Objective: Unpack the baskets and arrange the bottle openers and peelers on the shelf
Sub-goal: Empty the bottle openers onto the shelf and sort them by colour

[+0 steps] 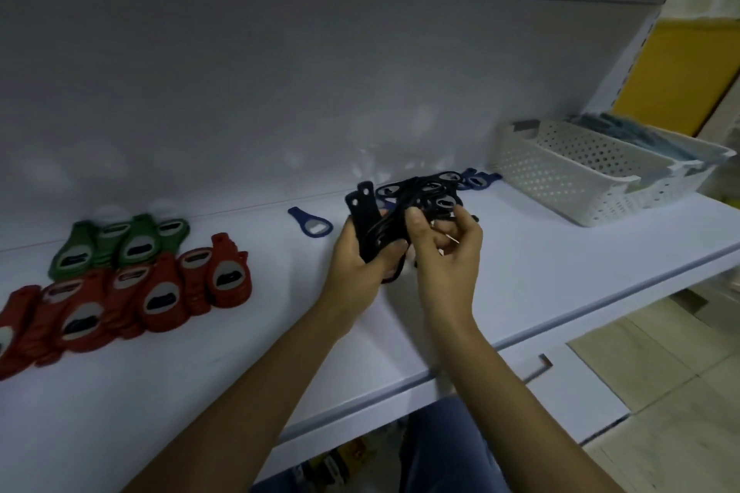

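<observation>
**White shelf: bottle openers by colour**

White shelf (520, 252). A bundle of flat black plastic bottle openers (416, 196) with oval-holed heads is held above mid-shelf. Left hand (356, 264) fingers curl round the handles; right hand (448, 252) fingers pinch the heads. Green openers (120, 244) and red openers (120, 300) lie left; white perforated basket (568, 176) stands right.

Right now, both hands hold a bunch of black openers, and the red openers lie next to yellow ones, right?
Almost. The head view shows green openers, not yellow, next to the red openers. The left hand and right hand do hold the black openers.
</observation>
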### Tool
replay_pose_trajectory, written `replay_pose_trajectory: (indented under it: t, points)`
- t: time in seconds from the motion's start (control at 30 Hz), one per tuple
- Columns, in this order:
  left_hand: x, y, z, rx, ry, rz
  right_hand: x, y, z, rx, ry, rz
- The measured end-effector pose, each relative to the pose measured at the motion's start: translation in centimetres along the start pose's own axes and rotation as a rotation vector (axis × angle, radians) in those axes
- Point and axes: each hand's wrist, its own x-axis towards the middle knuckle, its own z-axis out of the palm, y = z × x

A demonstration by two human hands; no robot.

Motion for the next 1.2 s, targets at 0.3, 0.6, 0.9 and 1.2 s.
replay_pose_trajectory:
  t: [0.3, 0.6, 0.9, 1.2]
  points:
    - [-2.2, 0.0, -2.4, 0.41, -0.092, 0.071, -1.2, 1.7, 3.4, -0.305, -0.423, -0.119]
    - [-2.6, -0.9, -2.5, 0.986, -0.054, 0.077, -1.0, 1.2, 3.8, -0.222, -0.461, 0.007]
    - [-10.1, 3.1, -8.7, 0.697, 0.06, 0.078, -6.2, -1.8, 7.4, 0.259, -0.532, 0.443]
    - [-16.2, 5.5, -12.2, 0.918, 0.536, 0.177, -10.6, -1.6, 11.8, 0.627, -0.577, 1.043]
